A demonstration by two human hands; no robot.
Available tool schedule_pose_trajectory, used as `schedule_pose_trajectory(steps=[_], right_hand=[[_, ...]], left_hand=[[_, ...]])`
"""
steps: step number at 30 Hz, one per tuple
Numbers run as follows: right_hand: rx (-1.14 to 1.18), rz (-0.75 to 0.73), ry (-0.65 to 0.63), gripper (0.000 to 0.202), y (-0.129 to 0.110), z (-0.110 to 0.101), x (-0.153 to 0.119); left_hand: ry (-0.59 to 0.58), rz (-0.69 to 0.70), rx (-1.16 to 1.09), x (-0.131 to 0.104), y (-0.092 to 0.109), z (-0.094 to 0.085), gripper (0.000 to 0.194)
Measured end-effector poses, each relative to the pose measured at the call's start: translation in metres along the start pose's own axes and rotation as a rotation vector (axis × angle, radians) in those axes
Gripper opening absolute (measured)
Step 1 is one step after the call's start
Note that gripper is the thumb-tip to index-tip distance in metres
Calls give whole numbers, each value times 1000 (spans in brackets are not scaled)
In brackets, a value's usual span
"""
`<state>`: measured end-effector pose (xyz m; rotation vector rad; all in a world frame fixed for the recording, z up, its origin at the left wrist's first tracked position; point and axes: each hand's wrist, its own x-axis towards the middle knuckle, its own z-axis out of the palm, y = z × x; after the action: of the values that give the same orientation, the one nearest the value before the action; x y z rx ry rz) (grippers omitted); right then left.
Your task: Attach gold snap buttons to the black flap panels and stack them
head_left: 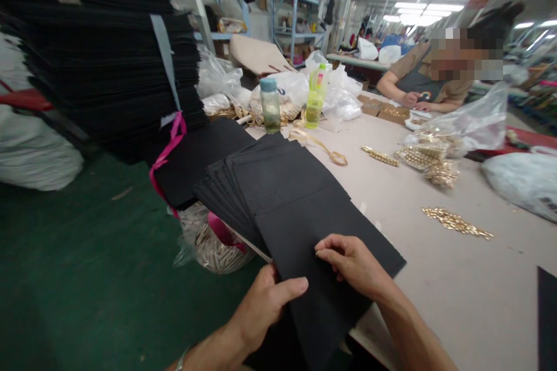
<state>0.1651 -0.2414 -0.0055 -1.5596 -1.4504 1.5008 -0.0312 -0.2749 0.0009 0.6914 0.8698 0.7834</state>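
Observation:
A flat black panel (322,243), fabric-like, lies at the near edge of the table and overhangs it. My left hand (272,298) grips its left edge, thumb on top and fingers out of sight underneath. Over the panel's middle, my right hand (343,258) pinches a tiny gold-coloured metal piece (317,253) between thumb and forefinger; its exact kind is too small to tell. More black panels (230,185) lie fanned out under and behind this one. To the right on the table is a pile of small gold metal pieces (455,223).
A tall stack of black sheets (117,69) rises at left. On the table (391,203) stand a blue-lidded bottle (270,105) and a yellow-green bottle (315,98). Bagged gold pieces (430,156) lie at right. A co-worker (448,69) sits across. A bag (217,243) hangs below the table's left edge.

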Motion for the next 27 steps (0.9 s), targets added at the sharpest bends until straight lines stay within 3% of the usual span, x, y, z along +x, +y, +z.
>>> schedule_pose_trajectory(steps=[3,6,18,20,23,27], right_hand=[[-11,-10,-23,19,-1,0,1],[-28,-16,-21,18,-2,1,0],[156,-60,49,26,7,9,-2],[162,-64,66,27,6,7,-4],[74,-161,191,29,-5,-3,-11],[-109,-335,406,29,-21,-28,-29]], left_hand=[[101,-34,39,3,-5,-1,24],[165,-75,103,5,-12,-6,27],[136,-107,225,8,-24,-20,40],[75,-50,288,7,-18,-17,44],[-33,112,467,7,5,-5,44],[-184,522,957,7,52,28,48]])
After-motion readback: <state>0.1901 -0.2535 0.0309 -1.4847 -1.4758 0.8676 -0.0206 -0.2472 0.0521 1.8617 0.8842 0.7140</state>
